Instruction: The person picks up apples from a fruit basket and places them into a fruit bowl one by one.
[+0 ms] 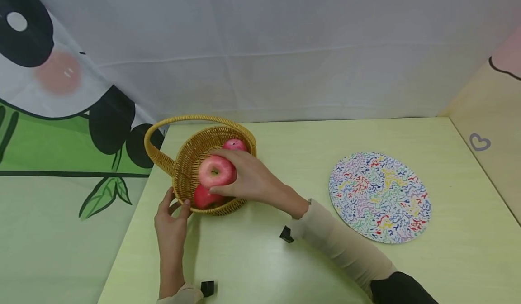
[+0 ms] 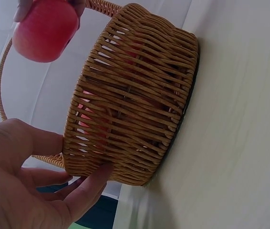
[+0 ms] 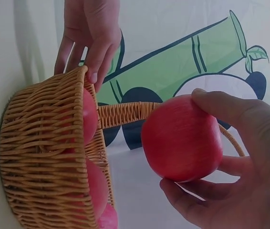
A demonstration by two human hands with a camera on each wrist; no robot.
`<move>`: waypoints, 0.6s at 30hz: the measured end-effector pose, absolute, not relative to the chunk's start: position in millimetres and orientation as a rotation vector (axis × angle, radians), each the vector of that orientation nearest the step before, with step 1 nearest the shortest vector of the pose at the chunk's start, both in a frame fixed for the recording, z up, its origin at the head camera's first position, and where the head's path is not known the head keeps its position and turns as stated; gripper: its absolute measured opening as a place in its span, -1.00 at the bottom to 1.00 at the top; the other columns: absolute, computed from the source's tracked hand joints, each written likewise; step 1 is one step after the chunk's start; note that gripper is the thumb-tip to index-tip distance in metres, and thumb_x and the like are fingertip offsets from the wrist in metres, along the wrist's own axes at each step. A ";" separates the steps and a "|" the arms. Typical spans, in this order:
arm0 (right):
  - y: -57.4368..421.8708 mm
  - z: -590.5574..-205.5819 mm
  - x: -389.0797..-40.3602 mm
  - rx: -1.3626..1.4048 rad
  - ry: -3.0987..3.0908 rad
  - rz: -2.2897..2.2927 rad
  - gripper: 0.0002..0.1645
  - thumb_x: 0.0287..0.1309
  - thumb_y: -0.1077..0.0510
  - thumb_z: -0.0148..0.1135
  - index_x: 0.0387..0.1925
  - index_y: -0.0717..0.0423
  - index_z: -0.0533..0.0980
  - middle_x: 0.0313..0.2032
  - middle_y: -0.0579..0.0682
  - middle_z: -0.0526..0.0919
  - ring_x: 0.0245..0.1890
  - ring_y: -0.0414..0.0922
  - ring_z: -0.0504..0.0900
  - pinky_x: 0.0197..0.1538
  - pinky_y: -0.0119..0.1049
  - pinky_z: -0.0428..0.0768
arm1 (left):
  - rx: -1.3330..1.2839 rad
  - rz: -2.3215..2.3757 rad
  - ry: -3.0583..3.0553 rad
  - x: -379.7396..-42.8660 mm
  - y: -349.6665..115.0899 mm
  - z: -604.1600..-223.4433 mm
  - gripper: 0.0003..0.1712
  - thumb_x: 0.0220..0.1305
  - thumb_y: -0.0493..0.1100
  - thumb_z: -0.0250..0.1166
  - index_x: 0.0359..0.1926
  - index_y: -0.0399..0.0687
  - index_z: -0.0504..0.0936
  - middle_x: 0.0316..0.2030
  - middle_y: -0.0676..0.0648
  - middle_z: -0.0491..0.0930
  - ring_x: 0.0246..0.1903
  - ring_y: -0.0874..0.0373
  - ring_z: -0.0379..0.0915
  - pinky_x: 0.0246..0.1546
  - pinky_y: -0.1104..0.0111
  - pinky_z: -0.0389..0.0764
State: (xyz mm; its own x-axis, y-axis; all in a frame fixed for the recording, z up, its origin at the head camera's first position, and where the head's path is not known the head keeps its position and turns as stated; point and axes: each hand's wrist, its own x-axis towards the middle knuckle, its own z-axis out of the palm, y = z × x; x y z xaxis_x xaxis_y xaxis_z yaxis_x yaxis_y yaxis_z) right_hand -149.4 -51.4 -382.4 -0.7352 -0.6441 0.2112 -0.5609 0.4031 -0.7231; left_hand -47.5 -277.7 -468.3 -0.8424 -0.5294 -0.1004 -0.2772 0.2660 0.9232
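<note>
A round wicker basket [image 1: 188, 168] with a tall arched handle stands on the table. My right hand [image 1: 254, 175] holds a red apple [image 3: 182, 138] over the basket's opening, thumb on one side and fingers on the other. Below it, another red apple [image 1: 205, 197] lies in the basket near the front rim. A pinkish-red fruit [image 1: 234, 144] sits toward the far side, partly covered by the right hand in the head view. My left hand [image 1: 172, 225] grips the basket's near left rim between thumb and fingers [image 2: 89, 188].
A round board [image 1: 380, 197] with a multicolored squiggle pattern lies flat at the right of the pale table [image 1: 293, 154]. White cloth [image 1: 285, 82] hangs behind, and a panda print [image 1: 61, 73] covers the left side. Small black pieces [image 1: 207, 288] show beside both sleeves.
</note>
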 end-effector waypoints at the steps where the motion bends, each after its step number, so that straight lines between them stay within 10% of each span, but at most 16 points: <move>1: -49.1 -383.2 -149.4 -1.090 2.545 -1.268 -0.06 0.07 -0.19 0.56 0.44 -0.07 0.41 0.27 -0.13 0.61 0.21 -0.17 0.59 0.23 -0.20 0.70 | 0.751 -1.612 -2.303 -47.4 -277.4 -468.3 -0.20 0.51 -0.23 0.23 0.65 0.03 0.14 0.49 -0.25 0.32 0.38 -0.15 0.36 -0.27 0.83 0.57; 18: -10.1 -393.6 -150.9 -0.924 2.580 -1.392 -0.06 0.01 -0.11 0.63 0.42 -0.08 0.46 0.15 -0.08 0.65 0.11 -0.12 0.61 0.10 -0.16 0.75 | 0.732 -1.650 -2.268 -52.3 -279.5 -475.2 -0.21 0.50 -0.28 0.24 0.64 0.03 0.18 0.46 -0.22 0.35 0.34 -0.07 0.35 -0.24 0.74 0.65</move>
